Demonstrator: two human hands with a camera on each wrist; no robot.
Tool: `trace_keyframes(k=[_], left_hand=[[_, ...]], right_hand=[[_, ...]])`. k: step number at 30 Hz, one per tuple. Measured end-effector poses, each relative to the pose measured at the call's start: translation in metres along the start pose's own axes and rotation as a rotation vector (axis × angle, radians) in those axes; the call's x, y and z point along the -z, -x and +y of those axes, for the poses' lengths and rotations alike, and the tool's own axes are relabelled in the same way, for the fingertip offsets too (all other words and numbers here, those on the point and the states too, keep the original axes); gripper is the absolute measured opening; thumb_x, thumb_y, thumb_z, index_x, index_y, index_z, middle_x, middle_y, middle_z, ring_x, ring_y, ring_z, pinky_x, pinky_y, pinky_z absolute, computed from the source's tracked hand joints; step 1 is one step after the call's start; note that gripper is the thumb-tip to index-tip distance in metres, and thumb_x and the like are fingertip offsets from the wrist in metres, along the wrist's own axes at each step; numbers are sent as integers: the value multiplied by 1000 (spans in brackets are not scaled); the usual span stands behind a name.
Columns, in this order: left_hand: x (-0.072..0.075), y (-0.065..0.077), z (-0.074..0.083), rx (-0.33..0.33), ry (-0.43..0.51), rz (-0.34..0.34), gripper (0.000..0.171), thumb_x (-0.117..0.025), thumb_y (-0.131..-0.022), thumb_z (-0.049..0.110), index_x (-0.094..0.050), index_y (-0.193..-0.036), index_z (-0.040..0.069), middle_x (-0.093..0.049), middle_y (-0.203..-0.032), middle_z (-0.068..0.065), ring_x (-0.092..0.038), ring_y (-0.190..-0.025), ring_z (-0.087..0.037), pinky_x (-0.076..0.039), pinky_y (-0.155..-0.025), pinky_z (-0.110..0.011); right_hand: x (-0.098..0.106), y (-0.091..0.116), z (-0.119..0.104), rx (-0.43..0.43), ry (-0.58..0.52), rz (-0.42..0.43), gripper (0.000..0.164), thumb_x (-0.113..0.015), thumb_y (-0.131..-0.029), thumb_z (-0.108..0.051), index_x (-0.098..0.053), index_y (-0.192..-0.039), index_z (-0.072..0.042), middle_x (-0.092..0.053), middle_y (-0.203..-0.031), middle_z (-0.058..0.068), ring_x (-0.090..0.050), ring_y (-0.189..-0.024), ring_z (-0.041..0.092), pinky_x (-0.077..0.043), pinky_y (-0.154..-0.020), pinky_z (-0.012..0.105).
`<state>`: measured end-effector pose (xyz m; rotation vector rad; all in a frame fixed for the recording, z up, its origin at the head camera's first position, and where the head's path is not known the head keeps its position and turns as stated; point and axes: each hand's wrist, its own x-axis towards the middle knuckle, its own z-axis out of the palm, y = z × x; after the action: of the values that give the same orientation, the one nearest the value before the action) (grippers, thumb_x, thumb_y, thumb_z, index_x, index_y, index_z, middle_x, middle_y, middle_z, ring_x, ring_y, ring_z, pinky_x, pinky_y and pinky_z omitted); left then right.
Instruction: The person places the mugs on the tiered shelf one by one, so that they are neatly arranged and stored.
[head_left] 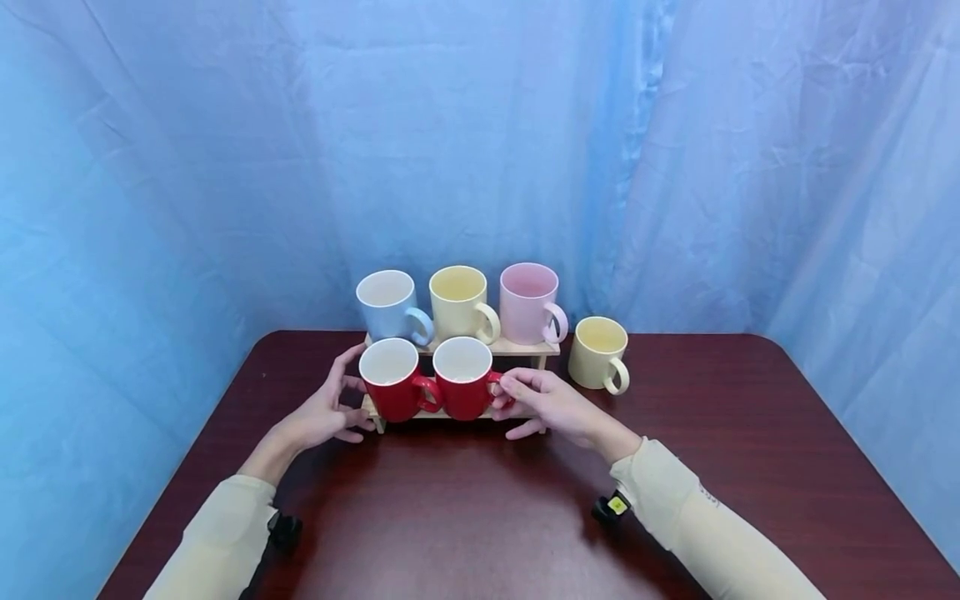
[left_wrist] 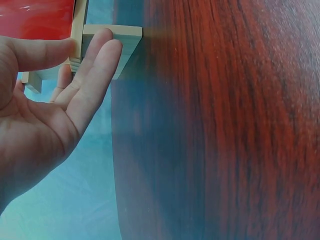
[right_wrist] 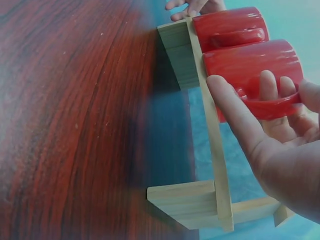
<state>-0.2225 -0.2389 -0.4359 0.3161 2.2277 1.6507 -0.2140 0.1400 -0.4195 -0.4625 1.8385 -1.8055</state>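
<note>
Two red mugs with white insides, the left one [head_left: 393,392] and the right one [head_left: 463,392], stand side by side on the lower step of a wooden rack [head_left: 551,349]. My right hand [head_left: 551,404] grips the handle of the right red mug, with fingers through and around it; the right wrist view shows this handle [right_wrist: 272,109] up close. At the rack's left end, my left hand [head_left: 326,410] rests beside the left red mug, its fingers mostly straight near the lower board [left_wrist: 112,31]. Whether each fingertip touches the wood cannot be told.
On the upper step stand a light blue mug [head_left: 390,317], a yellow mug [head_left: 457,312] and a pink mug [head_left: 527,308]. Another yellow mug [head_left: 592,358] stands on the dark wooden table [head_left: 465,508], right of the rack. Blue curtains [head_left: 480,150] hang behind and at both sides.
</note>
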Motion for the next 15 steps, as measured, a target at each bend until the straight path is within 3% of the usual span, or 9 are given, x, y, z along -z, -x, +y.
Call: trace_keyframes(k=[7,11,15], left_hand=[[-1,0,0,3,1,6,101,-56,-89,-13,-2,-158,37,-33,-128,-26,-70,-89,-46,-59,-70,-59],[-2,0,0,3,3,5,102,-56,-89,-13,-3,-158,38,-33,-128,-26,-70,-90,-48,-59,-70,-59],[-1,0,1,7,0,15,101,-56,-88,-13,-3,-158,38,-34,-128,-25,-70,-90,-47,-59,-70,-59]], right_hand=[[6,2,0,-5,37,8,41,-55,-106,-29,-53,-126,6,-61,-121,26,-60,-117,51,-57,-82,55],[19,14,-2,4,118,93,39,-57,-105,-31,-53,-128,0,-61,-124,23,-61,-118,44,-58,-83,54],[41,33,-4,78,192,211,41,-58,-105,-30,-52,-128,3,-63,-122,28,-63,-115,41,-59,-83,49]])
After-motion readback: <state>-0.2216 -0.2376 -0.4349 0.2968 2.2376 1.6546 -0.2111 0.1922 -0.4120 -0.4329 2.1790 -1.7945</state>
